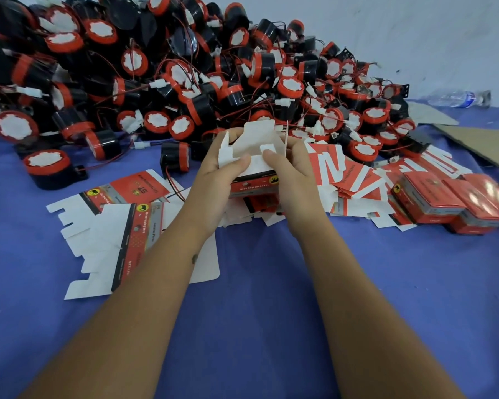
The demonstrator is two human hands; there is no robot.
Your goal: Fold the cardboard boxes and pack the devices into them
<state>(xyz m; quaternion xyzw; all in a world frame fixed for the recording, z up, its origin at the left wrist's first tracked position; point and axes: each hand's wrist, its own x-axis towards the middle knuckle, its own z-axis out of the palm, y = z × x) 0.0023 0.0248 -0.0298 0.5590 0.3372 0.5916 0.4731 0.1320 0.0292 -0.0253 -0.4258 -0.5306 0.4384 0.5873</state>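
Forearms up front; our left hand [219, 171] and right hand [291, 168] both grip a half-folded box [254, 156], thumbs pressing white flaps, over blue cloth [257, 283] just before device pile [185, 82]

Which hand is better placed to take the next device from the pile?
Probably the left hand: a loose device lies on the blue cloth just beside it. The right hand could keep its grip on the half-folded box.

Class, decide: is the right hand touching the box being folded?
Touching. The head view shows the right hand with its thumb pressed on a white flap of the box.
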